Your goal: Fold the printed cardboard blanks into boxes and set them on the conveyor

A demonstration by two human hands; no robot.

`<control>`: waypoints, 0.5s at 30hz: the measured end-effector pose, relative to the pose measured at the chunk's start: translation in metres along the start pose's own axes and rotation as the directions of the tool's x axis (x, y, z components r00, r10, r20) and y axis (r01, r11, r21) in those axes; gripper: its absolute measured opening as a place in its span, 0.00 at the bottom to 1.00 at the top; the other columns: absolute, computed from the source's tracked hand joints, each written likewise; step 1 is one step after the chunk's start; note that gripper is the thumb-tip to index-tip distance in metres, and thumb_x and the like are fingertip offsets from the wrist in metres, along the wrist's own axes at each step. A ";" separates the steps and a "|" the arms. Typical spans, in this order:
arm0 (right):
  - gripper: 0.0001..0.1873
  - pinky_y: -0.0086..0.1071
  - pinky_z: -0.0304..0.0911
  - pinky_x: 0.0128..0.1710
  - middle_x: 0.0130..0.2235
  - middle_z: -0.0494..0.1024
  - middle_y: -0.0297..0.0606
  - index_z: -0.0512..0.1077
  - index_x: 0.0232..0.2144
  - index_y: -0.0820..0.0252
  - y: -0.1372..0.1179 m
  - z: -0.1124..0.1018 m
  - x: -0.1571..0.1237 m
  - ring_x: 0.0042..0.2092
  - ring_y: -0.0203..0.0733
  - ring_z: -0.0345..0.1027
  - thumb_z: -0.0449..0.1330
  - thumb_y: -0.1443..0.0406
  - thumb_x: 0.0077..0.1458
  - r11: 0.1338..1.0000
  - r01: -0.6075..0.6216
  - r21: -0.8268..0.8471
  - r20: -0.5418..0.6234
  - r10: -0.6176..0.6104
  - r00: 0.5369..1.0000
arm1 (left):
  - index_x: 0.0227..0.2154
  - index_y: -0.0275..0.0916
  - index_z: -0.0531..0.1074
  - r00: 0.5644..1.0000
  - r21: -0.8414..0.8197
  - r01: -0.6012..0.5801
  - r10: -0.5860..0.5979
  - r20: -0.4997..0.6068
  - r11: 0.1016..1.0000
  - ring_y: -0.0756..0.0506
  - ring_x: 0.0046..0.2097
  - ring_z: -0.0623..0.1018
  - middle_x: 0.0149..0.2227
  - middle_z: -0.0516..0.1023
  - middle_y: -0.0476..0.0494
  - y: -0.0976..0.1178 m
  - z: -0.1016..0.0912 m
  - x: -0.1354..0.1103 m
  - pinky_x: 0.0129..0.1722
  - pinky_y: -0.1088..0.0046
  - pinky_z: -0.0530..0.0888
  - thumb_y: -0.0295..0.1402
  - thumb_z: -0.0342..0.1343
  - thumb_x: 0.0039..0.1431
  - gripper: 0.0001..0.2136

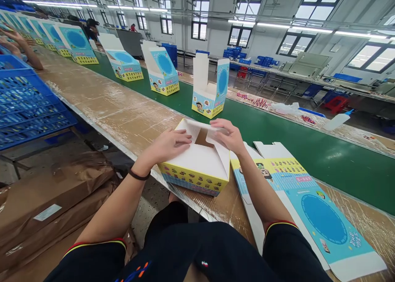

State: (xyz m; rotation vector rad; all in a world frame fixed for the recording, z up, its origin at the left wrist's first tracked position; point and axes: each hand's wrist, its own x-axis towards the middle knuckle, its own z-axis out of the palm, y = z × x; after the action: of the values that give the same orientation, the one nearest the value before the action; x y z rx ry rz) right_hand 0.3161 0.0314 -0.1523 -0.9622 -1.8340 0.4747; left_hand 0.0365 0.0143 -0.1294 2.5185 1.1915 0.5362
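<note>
A yellow and blue cardboard box (197, 167) lies on its side on the brown table edge in front of me, its white bottom flaps facing up. My left hand (171, 144) rests flat on the left flap with fingers stretched out. My right hand (226, 135) presses down on the right flap, fingers extended. A gap between the flaps shows the brown table through the box. Flat unfolded box blanks (311, 204) lie stacked just right of my right forearm.
A green conveyor belt (277, 138) runs past the table, carrying several erected boxes (210, 93) in a row. Blue plastic crates (27, 101) stand at left. Brown paper-wrapped bundles (52, 199) lie on the floor. Another person's arms (21, 47) show far left.
</note>
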 end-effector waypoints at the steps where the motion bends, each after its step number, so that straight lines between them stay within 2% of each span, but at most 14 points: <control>1: 0.27 0.54 0.63 0.66 0.48 0.85 0.39 0.82 0.36 0.48 -0.002 0.000 -0.001 0.58 0.56 0.74 0.61 0.36 0.57 1.000 0.016 0.004 0.045 -0.016 0.999 | 0.46 0.45 0.85 1.000 0.001 -0.002 0.002 -0.016 1.000 0.32 0.66 0.75 0.57 0.84 0.42 0.001 0.000 0.000 0.72 0.41 0.62 0.44 0.50 0.63 0.20; 3: 0.32 0.53 0.64 0.63 0.43 0.87 0.40 0.81 0.29 0.49 -0.008 0.000 -0.001 0.55 0.55 0.76 0.53 0.35 0.62 0.998 -0.008 -0.061 0.123 0.016 0.992 | 0.40 0.45 0.85 0.997 0.009 0.005 -0.004 -0.075 1.000 0.33 0.62 0.79 0.53 0.86 0.42 0.005 0.000 -0.003 0.70 0.43 0.64 0.43 0.50 0.64 0.18; 4: 0.31 0.54 0.64 0.63 0.46 0.86 0.40 0.82 0.32 0.50 -0.012 0.000 0.000 0.57 0.56 0.75 0.53 0.36 0.63 0.990 -0.034 -0.135 0.154 0.055 0.987 | 0.37 0.44 0.85 0.993 0.015 0.021 -0.019 -0.119 1.000 0.35 0.59 0.81 0.51 0.87 0.43 0.007 0.000 -0.005 0.68 0.46 0.68 0.42 0.50 0.64 0.17; 6: 0.25 0.57 0.61 0.65 0.56 0.83 0.41 0.83 0.45 0.50 -0.020 0.001 0.003 0.62 0.58 0.71 0.61 0.41 0.61 0.941 -0.069 -0.331 0.208 0.144 0.968 | 0.37 0.43 0.84 0.969 0.029 0.067 -0.058 -0.238 0.997 0.36 0.54 0.83 0.49 0.87 0.42 0.010 0.001 -0.011 0.63 0.52 0.74 0.41 0.52 0.62 0.15; 8: 0.34 0.59 0.57 0.67 0.67 0.73 0.41 0.75 0.61 0.49 -0.029 0.002 0.007 0.67 0.62 0.65 0.68 0.46 0.56 0.855 -0.063 -0.515 0.273 0.233 0.933 | 0.44 0.40 0.83 0.939 0.046 0.071 -0.051 -0.341 0.996 0.36 0.57 0.81 0.55 0.84 0.38 0.013 0.000 -0.016 0.62 0.55 0.75 0.41 0.53 0.62 0.17; 9: 0.38 0.60 0.57 0.67 0.71 0.68 0.42 0.71 0.65 0.49 -0.034 0.004 0.008 0.68 0.63 0.63 0.70 0.48 0.55 0.810 -0.052 -0.583 0.304 0.278 0.911 | 0.49 0.40 0.82 0.940 0.060 0.043 -0.020 -0.341 0.997 0.36 0.60 0.79 0.59 0.81 0.37 0.013 0.000 -0.017 0.64 0.53 0.73 0.42 0.53 0.62 0.19; 10: 0.41 0.61 0.57 0.66 0.73 0.65 0.43 0.68 0.67 0.49 -0.038 0.005 0.010 0.68 0.65 0.62 0.70 0.49 0.55 0.769 -0.041 -0.638 0.326 0.317 0.891 | 0.51 0.40 0.81 0.956 0.079 0.006 0.017 -0.292 0.997 0.35 0.64 0.76 0.63 0.79 0.36 0.014 -0.001 -0.017 0.67 0.50 0.70 0.43 0.53 0.63 0.20; 12: 0.44 0.61 0.60 0.64 0.74 0.61 0.45 0.66 0.69 0.50 -0.044 0.008 0.012 0.67 0.67 0.62 0.71 0.50 0.54 0.700 -0.012 -0.714 0.346 0.368 0.863 | 0.48 0.43 0.83 0.994 0.115 -0.051 0.061 -0.087 0.992 0.34 0.69 0.71 0.65 0.77 0.39 0.013 -0.002 -0.015 0.71 0.42 0.61 0.46 0.50 0.66 0.20; 14: 0.46 0.61 0.62 0.62 0.74 0.62 0.46 0.65 0.69 0.49 -0.046 0.011 0.012 0.65 0.68 0.64 0.73 0.50 0.51 0.667 0.013 -0.745 0.350 0.374 0.859 | 0.39 0.46 0.85 0.993 0.149 -0.070 0.055 0.103 0.986 0.31 0.70 0.70 0.62 0.79 0.42 0.012 -0.003 -0.009 0.72 0.34 0.54 0.48 0.49 0.67 0.20; 15: 0.47 0.62 0.62 0.61 0.73 0.63 0.47 0.65 0.69 0.49 -0.045 0.012 0.013 0.64 0.69 0.65 0.73 0.50 0.50 0.669 0.019 -0.743 0.351 0.366 0.862 | 0.36 0.46 0.85 0.988 0.156 -0.073 0.050 0.147 0.985 0.31 0.69 0.70 0.61 0.80 0.42 0.011 -0.003 -0.007 0.72 0.33 0.54 0.49 0.49 0.67 0.21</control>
State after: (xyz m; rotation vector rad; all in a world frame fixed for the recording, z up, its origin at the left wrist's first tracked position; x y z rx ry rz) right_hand 0.2843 0.0152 -0.1203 -1.7071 -2.4697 0.0559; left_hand 0.0382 0.0028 -0.1232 2.6855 1.1489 0.2777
